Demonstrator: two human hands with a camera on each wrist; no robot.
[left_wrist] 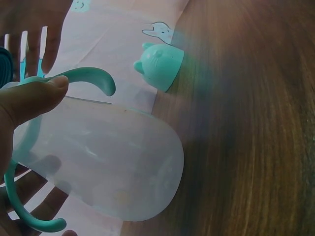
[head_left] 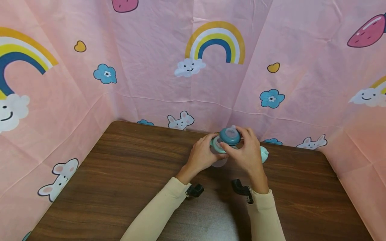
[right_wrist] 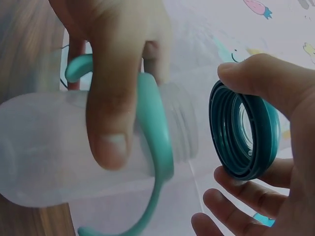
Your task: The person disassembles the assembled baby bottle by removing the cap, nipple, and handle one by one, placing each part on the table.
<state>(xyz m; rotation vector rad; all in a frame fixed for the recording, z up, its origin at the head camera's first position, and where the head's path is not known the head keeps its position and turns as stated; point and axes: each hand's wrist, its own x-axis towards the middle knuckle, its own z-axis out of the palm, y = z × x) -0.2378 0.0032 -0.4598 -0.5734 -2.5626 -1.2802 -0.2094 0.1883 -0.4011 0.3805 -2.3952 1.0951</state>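
Note:
A clear baby bottle (left_wrist: 113, 157) with a green two-handled ring (right_wrist: 156, 128) round its neck is gripped by my left hand (head_left: 203, 152). Its threaded mouth (right_wrist: 179, 120) is bare. My right hand (head_left: 248, 150) pinches a dark teal screw collar (right_wrist: 246, 130) by its rim, thumb on one side and fingers on the other. A clear teat (head_left: 232, 131) sticks up from the collar in the head view. Collar and bottle mouth are apart, with a small gap between them in the right wrist view.
A mint animal-eared cap (left_wrist: 160, 66) stands on the brown wooden table (head_left: 135, 160), just right of my right hand in the head view. Pink printed cloth (head_left: 156, 67) rises behind the table and along both sides. Black wrist mounts (head_left: 195, 190) hang inside both sleeves.

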